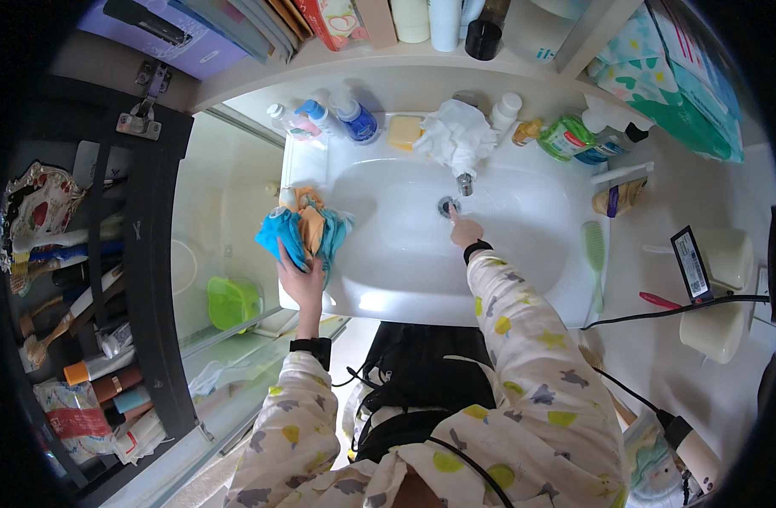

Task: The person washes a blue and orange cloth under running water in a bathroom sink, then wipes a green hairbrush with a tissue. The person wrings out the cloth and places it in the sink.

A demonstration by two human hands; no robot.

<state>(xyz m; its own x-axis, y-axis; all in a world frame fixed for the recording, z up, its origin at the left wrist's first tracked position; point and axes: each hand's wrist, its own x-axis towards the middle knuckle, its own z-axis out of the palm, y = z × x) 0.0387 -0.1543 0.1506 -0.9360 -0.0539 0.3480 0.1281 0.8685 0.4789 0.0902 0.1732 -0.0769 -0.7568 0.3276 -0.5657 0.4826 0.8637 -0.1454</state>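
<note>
My left hand grips a crumpled bundle of blue, teal and orange cloths at the left rim of a white washbasin. In the basin, my right hand has its index finger stretched down onto the metal drain stopper; the other fingers look curled in and hold nothing. Just above the drain, a chrome faucet spout sticks out from under a white crumpled cloth. No standing water can be made out in the bowl.
Pump bottles and a yellow soap bar line the back ledge, with more bottles at right. A green comb lies on the right rim. Leftward are an open cabinet door and a green basin. A black cable crosses the right side.
</note>
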